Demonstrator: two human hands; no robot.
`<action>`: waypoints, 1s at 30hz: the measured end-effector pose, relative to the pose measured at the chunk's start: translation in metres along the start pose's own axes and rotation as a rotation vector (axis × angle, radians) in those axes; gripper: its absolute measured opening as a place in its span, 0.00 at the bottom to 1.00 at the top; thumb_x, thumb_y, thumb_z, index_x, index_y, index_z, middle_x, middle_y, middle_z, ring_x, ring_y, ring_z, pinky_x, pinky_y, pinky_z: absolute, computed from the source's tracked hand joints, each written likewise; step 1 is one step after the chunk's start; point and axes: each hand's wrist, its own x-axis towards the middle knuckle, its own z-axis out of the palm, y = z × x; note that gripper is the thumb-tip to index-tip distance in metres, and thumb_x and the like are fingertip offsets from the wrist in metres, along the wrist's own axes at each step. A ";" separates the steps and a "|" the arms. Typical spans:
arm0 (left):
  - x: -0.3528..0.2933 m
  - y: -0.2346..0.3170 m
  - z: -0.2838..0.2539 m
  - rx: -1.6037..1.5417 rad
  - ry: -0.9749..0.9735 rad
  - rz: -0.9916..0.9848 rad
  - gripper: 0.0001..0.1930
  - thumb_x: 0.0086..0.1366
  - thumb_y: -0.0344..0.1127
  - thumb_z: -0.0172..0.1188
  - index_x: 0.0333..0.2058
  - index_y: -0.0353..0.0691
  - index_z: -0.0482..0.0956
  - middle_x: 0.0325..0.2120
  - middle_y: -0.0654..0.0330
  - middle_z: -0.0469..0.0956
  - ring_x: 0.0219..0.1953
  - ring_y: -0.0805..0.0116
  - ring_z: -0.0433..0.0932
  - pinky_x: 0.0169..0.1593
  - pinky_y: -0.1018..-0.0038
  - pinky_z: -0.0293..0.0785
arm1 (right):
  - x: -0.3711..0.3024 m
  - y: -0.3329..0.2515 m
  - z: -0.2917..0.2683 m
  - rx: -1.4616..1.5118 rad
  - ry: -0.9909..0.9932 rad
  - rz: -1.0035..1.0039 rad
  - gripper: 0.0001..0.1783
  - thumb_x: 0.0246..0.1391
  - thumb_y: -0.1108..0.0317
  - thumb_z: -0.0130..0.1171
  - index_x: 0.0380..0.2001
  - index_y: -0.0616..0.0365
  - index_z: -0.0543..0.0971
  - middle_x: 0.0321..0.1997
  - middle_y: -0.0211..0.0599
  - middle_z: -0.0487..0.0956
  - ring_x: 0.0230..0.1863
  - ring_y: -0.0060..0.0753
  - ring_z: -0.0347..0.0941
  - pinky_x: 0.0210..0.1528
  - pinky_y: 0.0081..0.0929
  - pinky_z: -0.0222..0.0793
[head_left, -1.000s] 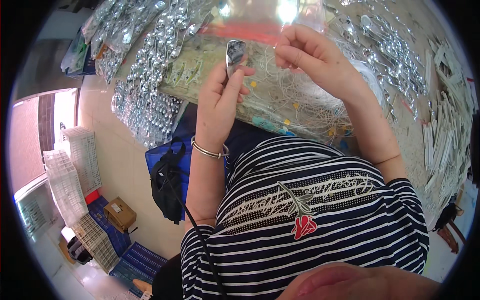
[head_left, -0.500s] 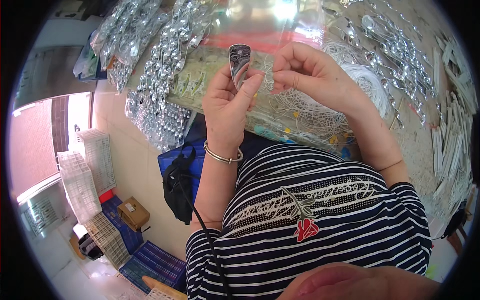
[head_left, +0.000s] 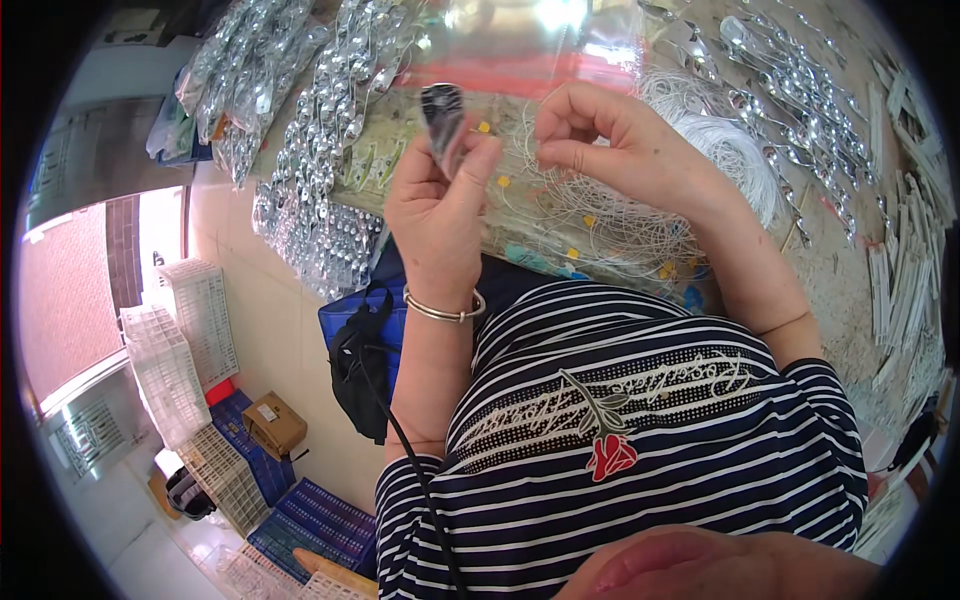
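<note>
My left hand [head_left: 440,215] is closed, thumb against fingers, on a shiny, curved metal piece [head_left: 442,112]. Its broad, dark-reflecting end points up and away from me, and it is blurred by motion. To the right, my right hand [head_left: 620,145] is raised with its thumb and fingertips pinched together. Thin white strands hang close by its fingertips, but what lies in the pinch is too small to make out. Behind and beneath that hand, a coil of white string [head_left: 730,165] lies on the worktable [head_left: 510,220].
Bundles of shiny metal pieces [head_left: 340,110] cover the table's left side; more metal pieces [head_left: 800,110] lie at the right. Clear plastic sheeting [head_left: 530,50] is at the back. Pale strips [head_left: 905,250] line the right edge. Plastic crates [head_left: 165,370] and a cardboard box [head_left: 275,424] are on the floor.
My left hand has moved left with the metal piece, which is now more blurred. The right hand has shifted slightly left, still pinched, so the gap between the hands is wider.
</note>
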 end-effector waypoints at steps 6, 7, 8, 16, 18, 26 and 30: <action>0.010 0.011 -0.025 0.042 0.215 0.154 0.12 0.56 0.25 0.61 0.40 0.34 0.76 0.25 0.68 0.74 0.18 0.87 0.62 0.19 0.88 0.55 | 0.008 0.022 -0.033 -0.415 0.155 -0.047 0.09 0.50 0.71 0.58 0.36 0.60 0.74 0.32 0.26 0.74 0.35 0.19 0.71 0.39 0.19 0.67; 0.009 0.011 -0.027 0.042 0.221 0.156 0.12 0.56 0.25 0.61 0.40 0.34 0.76 0.25 0.68 0.74 0.18 0.87 0.62 0.19 0.88 0.55 | 0.009 0.021 -0.036 -0.543 0.179 -0.077 0.10 0.49 0.70 0.59 0.36 0.60 0.74 0.32 0.27 0.75 0.36 0.21 0.71 0.40 0.21 0.66; 0.009 0.010 -0.029 0.075 0.218 0.153 0.12 0.56 0.25 0.61 0.40 0.34 0.77 0.25 0.69 0.74 0.18 0.87 0.62 0.20 0.88 0.56 | 0.008 0.018 -0.037 -0.569 0.194 -0.100 0.13 0.48 0.69 0.60 0.38 0.60 0.75 0.36 0.30 0.76 0.39 0.25 0.71 0.41 0.23 0.65; -0.003 0.000 0.001 0.156 -0.049 0.035 0.13 0.56 0.25 0.62 0.41 0.34 0.77 0.28 0.68 0.75 0.26 0.85 0.68 0.30 0.88 0.63 | -0.002 -0.003 -0.003 -0.450 0.083 -0.226 0.18 0.50 0.67 0.60 0.46 0.55 0.75 0.44 0.32 0.76 0.47 0.25 0.69 0.46 0.25 0.66; -0.003 0.000 0.002 0.157 -0.070 0.044 0.13 0.56 0.26 0.62 0.41 0.34 0.77 0.29 0.68 0.75 0.26 0.86 0.67 0.30 0.88 0.63 | -0.004 -0.007 0.006 -0.300 0.003 -0.086 0.15 0.52 0.67 0.58 0.44 0.58 0.76 0.41 0.32 0.77 0.43 0.22 0.71 0.45 0.25 0.69; -0.001 -0.003 -0.003 0.148 -0.063 -0.018 0.13 0.56 0.26 0.62 0.41 0.35 0.76 0.29 0.68 0.75 0.24 0.87 0.64 0.28 0.87 0.61 | -0.003 -0.004 0.000 -0.183 -0.007 -0.022 0.09 0.56 0.69 0.54 0.38 0.62 0.75 0.33 0.29 0.77 0.38 0.18 0.72 0.42 0.19 0.68; -0.003 -0.002 0.000 0.131 -0.080 -0.029 0.13 0.56 0.26 0.62 0.41 0.35 0.77 0.29 0.68 0.75 0.23 0.87 0.64 0.27 0.88 0.60 | -0.001 -0.003 0.008 -0.059 0.057 -0.020 0.09 0.56 0.69 0.54 0.38 0.61 0.75 0.33 0.29 0.76 0.37 0.17 0.71 0.40 0.18 0.67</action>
